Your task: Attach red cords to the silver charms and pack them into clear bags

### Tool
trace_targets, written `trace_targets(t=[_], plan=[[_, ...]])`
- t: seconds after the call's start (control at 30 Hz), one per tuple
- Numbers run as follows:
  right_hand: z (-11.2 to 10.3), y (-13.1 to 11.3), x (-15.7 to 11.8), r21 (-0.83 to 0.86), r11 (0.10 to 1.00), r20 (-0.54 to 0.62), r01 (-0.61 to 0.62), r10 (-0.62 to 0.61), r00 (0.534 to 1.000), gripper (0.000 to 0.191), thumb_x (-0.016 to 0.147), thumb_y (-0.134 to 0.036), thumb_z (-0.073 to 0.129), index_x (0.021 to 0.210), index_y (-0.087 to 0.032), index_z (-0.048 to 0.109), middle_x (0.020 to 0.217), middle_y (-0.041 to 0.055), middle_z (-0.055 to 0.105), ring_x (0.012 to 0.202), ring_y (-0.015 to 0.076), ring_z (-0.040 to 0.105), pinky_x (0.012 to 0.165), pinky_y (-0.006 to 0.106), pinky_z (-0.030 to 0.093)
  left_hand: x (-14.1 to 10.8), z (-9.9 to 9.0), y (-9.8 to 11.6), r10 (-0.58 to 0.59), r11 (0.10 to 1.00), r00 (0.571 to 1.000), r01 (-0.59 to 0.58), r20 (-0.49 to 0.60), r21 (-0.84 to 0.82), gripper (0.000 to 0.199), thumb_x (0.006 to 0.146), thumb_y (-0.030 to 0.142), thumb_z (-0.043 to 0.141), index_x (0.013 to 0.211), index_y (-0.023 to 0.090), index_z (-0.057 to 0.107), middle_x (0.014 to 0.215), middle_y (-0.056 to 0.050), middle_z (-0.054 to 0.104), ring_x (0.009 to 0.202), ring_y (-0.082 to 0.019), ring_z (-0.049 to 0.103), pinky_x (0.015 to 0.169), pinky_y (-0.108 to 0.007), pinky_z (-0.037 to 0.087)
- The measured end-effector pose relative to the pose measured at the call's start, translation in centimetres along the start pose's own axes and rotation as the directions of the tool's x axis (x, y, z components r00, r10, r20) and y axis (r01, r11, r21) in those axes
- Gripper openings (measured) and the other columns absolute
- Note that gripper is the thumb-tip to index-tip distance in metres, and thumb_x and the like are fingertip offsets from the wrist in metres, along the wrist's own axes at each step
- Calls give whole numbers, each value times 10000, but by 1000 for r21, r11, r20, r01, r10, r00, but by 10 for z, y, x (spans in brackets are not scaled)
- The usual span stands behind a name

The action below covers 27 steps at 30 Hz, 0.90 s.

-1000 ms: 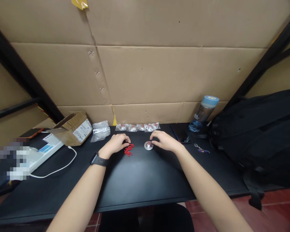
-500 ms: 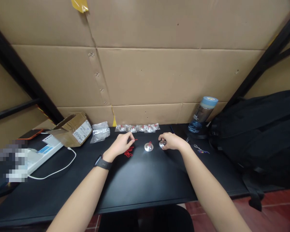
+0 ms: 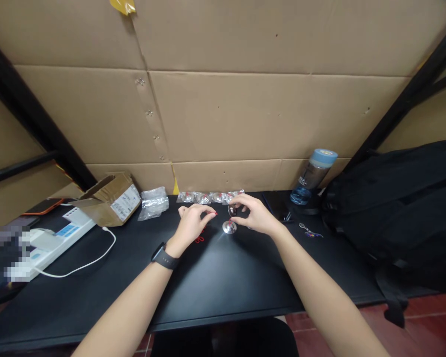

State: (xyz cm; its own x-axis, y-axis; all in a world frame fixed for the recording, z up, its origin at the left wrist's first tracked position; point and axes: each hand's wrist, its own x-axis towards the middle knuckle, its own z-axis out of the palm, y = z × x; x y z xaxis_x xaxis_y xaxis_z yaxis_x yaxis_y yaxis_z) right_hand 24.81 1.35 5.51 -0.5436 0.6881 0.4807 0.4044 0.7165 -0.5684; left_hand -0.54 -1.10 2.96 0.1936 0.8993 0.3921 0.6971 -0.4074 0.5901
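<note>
Between thumb and fingers, my left hand (image 3: 196,221) pinches the end of a red cord, whose loops (image 3: 199,239) lie on the black table just behind the wrist side of the hand. My right hand (image 3: 253,213) grips a small metal cymbal (image 3: 232,210), tilted up on its edge. Directly below it, a second cymbal (image 3: 229,227) rests flat on the table with a bit of red at its centre. Several similar discs in clear wrappers (image 3: 202,198) lie in a row behind my hands, the rightmost partly covered by my right fingers.
An open cardboard box (image 3: 113,201), crumpled plastic bags (image 3: 153,203) and a white power strip (image 3: 55,243) with a cable are at the left. At the right are a dark phone (image 3: 277,206), a bottle (image 3: 312,177), a keychain (image 3: 310,231) and a black backpack (image 3: 401,213).
My right hand has lifted its cymbal off the table and moved left, above the other cymbal. My left hand has shifted slightly right with the cord end. The phone now shows more.
</note>
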Motion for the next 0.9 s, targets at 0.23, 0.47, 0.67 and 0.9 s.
trace_targets(t=[0.23,0.47,0.67,0.9], plan=[[30,-22,2,93,988,-137,126,-113,984,413,817,-277,795,1204,-260,653,1198,80,688,1022,222,660,788,338,571,1,14,5,46,914,999,-41,3,-404,220,945,380,599,949,194,717,1029,-65,742,996,-224,672,951,-336,480],[36,-20,0,131,985,-162,114,-92,983,415,807,-306,818,1189,-258,663,1202,76,704,1041,221,677,799,336,584,0,17,6,79,880,995,-95,-53,-465,182,928,345,639,886,183,712,1048,-81,704,1043,-224,645,1000,-352,465],[40,-18,0,172,981,-214,88,-50,976,358,776,-389,840,1066,-236,695,1179,93,731,1060,242,699,777,337,598,-1,21,8,39,864,999,-53,-38,-501,235,928,392,637,905,176,725,1029,-92,721,1029,-235,658,982,-357,482],[45,-11,0,229,972,-243,52,6,970,361,704,-486,875,891,-215,725,1083,99,769,908,241,739,713,340,618,-3,18,8,67,933,993,-98,-99,-347,105,892,290,669,868,203,723,1025,-74,696,1026,-227,648,982,-358,480]])
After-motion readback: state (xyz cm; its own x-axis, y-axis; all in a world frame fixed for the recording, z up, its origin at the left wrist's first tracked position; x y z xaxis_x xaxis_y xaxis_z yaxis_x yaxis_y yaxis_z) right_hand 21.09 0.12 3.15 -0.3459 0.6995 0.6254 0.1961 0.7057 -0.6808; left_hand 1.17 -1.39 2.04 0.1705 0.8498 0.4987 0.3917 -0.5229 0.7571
